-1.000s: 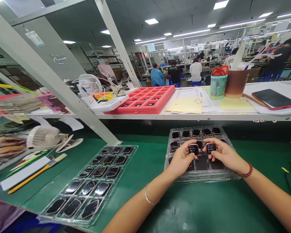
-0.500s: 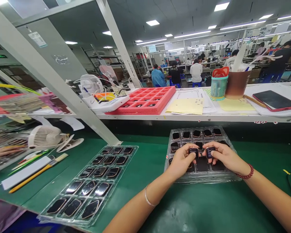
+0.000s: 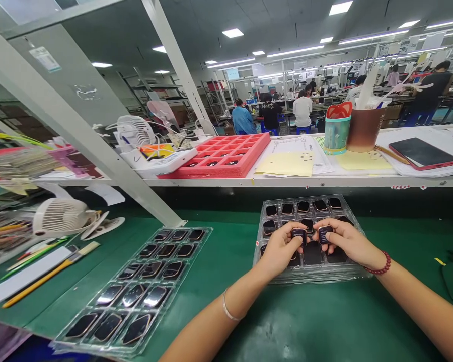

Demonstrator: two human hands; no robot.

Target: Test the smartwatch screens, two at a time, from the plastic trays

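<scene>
My left hand (image 3: pixel 283 246) is closed on a smartwatch (image 3: pixel 299 235) without a strap, its square screen lit with small text. A second lit smartwatch (image 3: pixel 324 234) is pinched between the thumb and fingers of my right hand (image 3: pixel 349 241). Both are held side by side, a little apart, with their screens facing me. Beneath my hands lies a stack of clear plastic trays (image 3: pixel 272 275), the top one carrying several dark watch faces in its pockets; my hands hide some of these. On the left, another clear tray (image 3: pixel 173 291) holds rows of watch faces.
A shelf (image 3: pixel 287 182) crosses behind, bearing a red foam tray (image 3: pixel 222 171), papers, a teal cup (image 3: pixel 336 136), a brown cup (image 3: pixel 364 130) and a phone (image 3: pixel 425 152). A slanted white post (image 3: pixel 136 191) meets the green bench at left, near brushes and a fan (image 3: pixel 60 216). A co-worker's hand (image 3: pixel 3 231) is far left.
The whole view has shifted slightly. Both hands keep their watches in nearly the same pose over the tray stack. At far left, the co-worker's hand looks changed in position and blurred.
</scene>
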